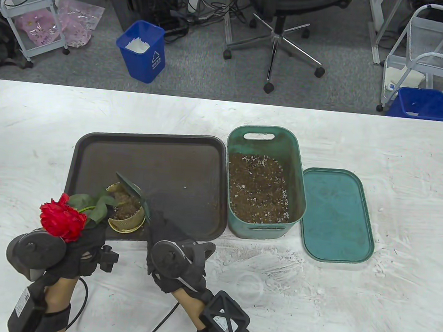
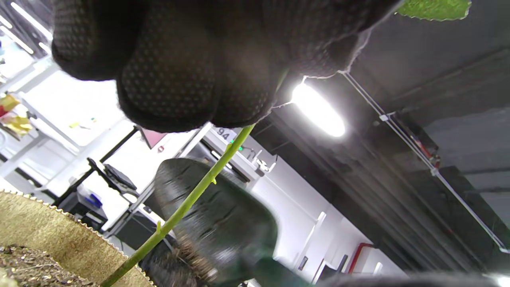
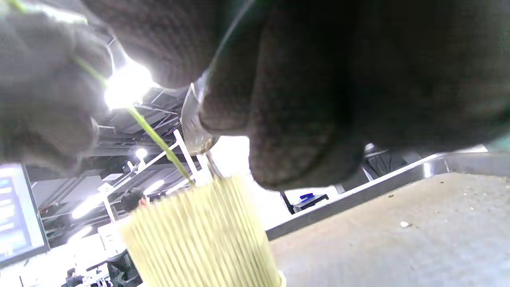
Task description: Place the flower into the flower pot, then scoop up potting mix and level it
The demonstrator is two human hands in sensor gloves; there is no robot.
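Left hand [image 1: 83, 245] grips the flower [image 1: 63, 217] stem; right hand [image 1: 168, 242] grips the trowel [image 1: 136, 191]. Keep the stem steady, tip soil gently into the pot [image 1: 126, 214] between them.

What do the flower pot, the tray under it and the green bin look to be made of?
Flower pot: likely pleated paper or thin plastic, gold-yellow, with a ribbed wall and serrated rim. Tray: probably matte dark brown plastic, with a moulded raised rim. Green bin: plastic, with a cut-out handle and scuffed, dusty walls.
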